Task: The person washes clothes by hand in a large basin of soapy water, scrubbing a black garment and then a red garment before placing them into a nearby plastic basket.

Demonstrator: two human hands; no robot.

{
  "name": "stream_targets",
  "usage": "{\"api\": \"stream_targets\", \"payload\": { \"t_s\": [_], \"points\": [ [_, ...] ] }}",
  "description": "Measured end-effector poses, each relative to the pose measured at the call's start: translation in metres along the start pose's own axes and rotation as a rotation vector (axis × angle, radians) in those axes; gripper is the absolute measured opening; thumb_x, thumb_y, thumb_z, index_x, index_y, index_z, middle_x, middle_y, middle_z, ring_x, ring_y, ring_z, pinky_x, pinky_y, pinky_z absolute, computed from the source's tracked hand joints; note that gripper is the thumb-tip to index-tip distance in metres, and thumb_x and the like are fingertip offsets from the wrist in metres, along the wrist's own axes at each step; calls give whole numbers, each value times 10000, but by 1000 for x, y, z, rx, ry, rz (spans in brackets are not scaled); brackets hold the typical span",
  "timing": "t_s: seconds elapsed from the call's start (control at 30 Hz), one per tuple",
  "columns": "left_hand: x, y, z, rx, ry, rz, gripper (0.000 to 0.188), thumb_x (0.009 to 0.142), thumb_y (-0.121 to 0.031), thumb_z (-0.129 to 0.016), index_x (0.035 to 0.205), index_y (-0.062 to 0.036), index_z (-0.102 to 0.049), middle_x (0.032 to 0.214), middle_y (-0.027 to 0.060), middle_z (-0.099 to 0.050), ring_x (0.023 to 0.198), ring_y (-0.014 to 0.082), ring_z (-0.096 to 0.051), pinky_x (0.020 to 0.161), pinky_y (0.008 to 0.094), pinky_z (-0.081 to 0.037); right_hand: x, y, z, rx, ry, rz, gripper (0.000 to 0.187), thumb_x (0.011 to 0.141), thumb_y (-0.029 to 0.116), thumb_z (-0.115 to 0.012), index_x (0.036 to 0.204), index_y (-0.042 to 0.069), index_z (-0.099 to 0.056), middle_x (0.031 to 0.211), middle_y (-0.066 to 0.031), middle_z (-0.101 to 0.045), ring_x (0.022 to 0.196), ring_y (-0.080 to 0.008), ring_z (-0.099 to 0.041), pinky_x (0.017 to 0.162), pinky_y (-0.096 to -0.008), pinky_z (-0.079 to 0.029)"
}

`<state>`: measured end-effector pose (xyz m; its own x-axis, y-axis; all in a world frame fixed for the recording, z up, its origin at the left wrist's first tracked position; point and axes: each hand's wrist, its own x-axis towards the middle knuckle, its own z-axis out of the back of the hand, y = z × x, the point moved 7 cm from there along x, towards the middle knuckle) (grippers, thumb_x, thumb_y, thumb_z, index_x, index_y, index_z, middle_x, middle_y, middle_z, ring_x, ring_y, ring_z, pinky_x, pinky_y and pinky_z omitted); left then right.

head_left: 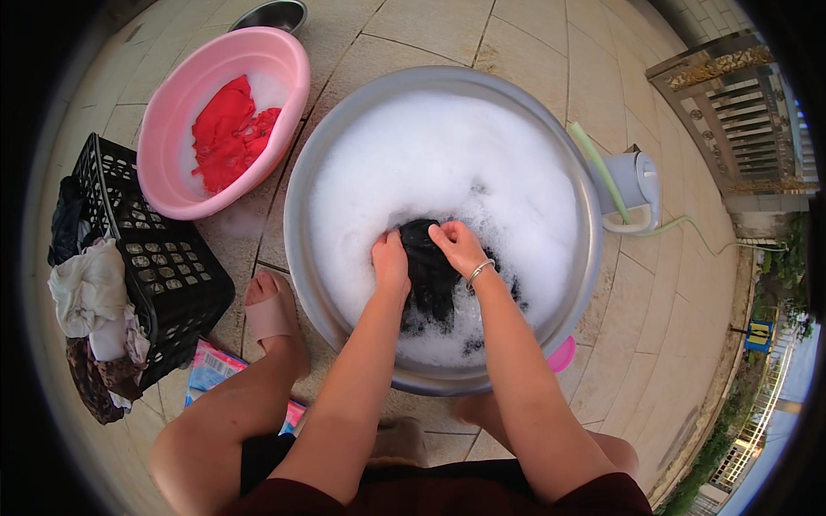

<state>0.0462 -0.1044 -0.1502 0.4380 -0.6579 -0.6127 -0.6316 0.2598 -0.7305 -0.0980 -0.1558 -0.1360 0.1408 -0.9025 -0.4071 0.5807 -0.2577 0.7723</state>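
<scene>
A wide grey metal basin [298, 249] stands before me, filled with thick white suds [413, 146]. Between my hands, a wet black cloth garment [428, 279] hangs into the foam, its lower part among the bubbles; its exact kind does not show. My left hand [391, 262] is closed on the garment's left upper edge. Opposite it, my right hand [459, 247], with a silvery bangle on the wrist, pinches the right upper edge. Darker wet patches show through the suds to the right of the cloth.
A pink tub [297, 64] with red cloth [228, 133] stands at the far left. Nearer is a black plastic basket [181, 275] with clothes over its side. A grey bucket-like container [641, 181] with a green hose [602, 168] stands right of the basin. A colourful packet [211, 370] lies by my foot.
</scene>
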Motion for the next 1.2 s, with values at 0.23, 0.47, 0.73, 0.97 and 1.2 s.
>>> {"api": "stream_targets", "payload": {
  "t_s": [0.23,0.47,0.73,0.97,1.2],
  "points": [
    [2,58,44,308,-108,449,259,760,-105,-391,953,24,-507,912,133,-535,832,255,-501,619,414,-420,-8,1,-12,-547,31,-452,329,779,311,-485,1027,111,-565,1026,-98,-567,913,-281,-537,774,-359,-416],
    [-22,-17,-18,566,458,-226,210,790,-58,-440,969,18,-520,885,99,-544,846,183,-504,747,298,-403,-9,30,11,450,-22,30,239,767,268,-593,812,35,-569,635,6,-499,614,-62,-438,590,-210,-364],
    [-13,24,-4,-300,57,401,226,801,-64,-419,998,14,-496,930,124,-549,851,233,-539,732,356,-454,-3,4,11,34,-202,-70,293,809,290,-529,906,14,-544,681,-62,-560,635,-164,-526,606,-299,-419],
    [21,83,52,230,-138,414,377,790,-109,-351,1137,18,-429,1083,141,-491,951,258,-487,768,347,-417,1,-8,-28,-315,-11,-199,248,778,256,-528,908,47,-556,851,-171,-590,861,-339,-539,749,-394,-421],
    [-27,17,-9,-65,295,307,273,851,-210,-409,1056,-52,-497,975,58,-538,894,166,-506,770,290,-411,-30,53,-31,-136,-96,30,477,739,501,-507,674,28,-500,624,-146,-536,604,-277,-512,563,-348,-391]
  ]
}}
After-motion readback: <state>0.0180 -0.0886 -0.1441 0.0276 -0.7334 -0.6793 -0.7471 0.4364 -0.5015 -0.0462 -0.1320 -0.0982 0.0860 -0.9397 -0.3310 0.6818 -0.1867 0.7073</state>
